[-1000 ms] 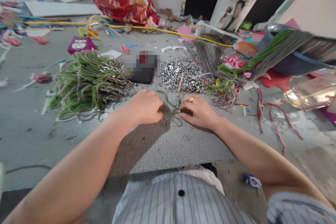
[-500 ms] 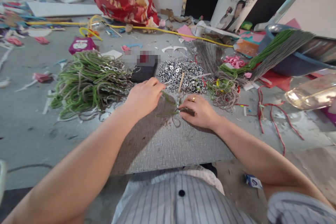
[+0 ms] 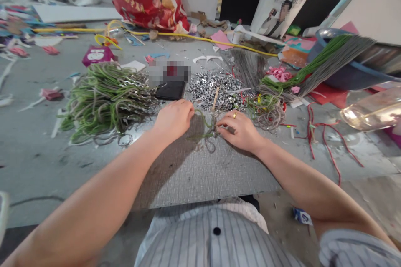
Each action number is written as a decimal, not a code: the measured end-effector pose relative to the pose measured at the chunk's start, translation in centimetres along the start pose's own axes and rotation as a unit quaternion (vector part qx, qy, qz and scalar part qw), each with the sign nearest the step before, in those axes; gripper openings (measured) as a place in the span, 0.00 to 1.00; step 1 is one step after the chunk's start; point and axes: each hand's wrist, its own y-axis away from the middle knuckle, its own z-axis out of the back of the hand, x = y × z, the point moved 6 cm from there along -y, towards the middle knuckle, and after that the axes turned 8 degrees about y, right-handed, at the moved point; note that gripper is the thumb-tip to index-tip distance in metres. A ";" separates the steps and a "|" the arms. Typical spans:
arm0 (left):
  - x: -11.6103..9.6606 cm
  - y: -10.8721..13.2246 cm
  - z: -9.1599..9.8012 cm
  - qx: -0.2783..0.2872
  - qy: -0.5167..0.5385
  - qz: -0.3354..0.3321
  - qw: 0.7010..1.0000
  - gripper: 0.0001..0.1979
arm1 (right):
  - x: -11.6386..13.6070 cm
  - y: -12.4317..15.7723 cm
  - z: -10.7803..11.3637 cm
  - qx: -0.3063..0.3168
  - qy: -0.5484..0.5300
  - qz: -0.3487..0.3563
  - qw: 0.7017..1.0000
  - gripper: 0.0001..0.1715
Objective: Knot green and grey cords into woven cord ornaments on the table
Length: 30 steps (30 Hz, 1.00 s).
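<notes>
My left hand (image 3: 176,117) is closed, its fingertips pinching the end of a green cord (image 3: 205,120). The cord runs from there down to a small knotted spot with a grey loop (image 3: 210,146) on the table. At that spot my right hand (image 3: 237,130), with a ring on one finger, has thumb and fingers bent together on the cord; the exact hold is tiny and partly hidden. Just beyond the hands lies a heap of small silver metal rings (image 3: 208,87) with a thin wooden stick (image 3: 215,98). A large bundle of green and grey cords (image 3: 103,100) lies left.
Behind my left hand is a black box (image 3: 171,89). Long green and grey cords (image 3: 326,60) hang from a blue basin (image 3: 360,75) at right. Red cords (image 3: 326,133) and a clear bottle (image 3: 369,110) lie nearer. A yellow cable (image 3: 194,37) crosses behind.
My left hand has moved slightly down, and the green cord now curves from its fingertips. My right hand has shifted a little right, uncovering more of the knotted spot.
</notes>
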 end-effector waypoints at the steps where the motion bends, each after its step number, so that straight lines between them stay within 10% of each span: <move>1: -0.1 0.2 0.0 0.003 0.069 0.024 0.997 0.06 | 0.0 0.0 0.2 -0.010 -0.001 -0.001 1.000 0.07; 4: -0.8 0.7 -0.6 0.035 0.324 0.104 0.940 0.06 | 0.1 0.0 0.7 -0.045 -0.006 0.003 0.999 0.06; 7: -1.9 1.5 -2.0 0.097 0.537 0.193 0.815 0.09 | 0.4 0.0 1.2 -0.069 -0.006 0.007 0.998 0.06; 12: -2.9 2.0 -3.1 0.117 0.649 0.246 0.710 0.09 | 0.9 0.0 1.2 -0.080 0.016 0.016 0.997 0.09; 19: -2.6 1.9 -3.3 0.079 0.663 0.253 0.700 0.07 | 1.3 0.2 1.0 -0.084 0.067 0.016 0.994 0.12; 30: -3.5 2.4 -3.9 0.116 0.587 0.223 0.769 0.10 | 1.7 -0.1 0.9 -0.029 0.175 -0.014 0.984 0.18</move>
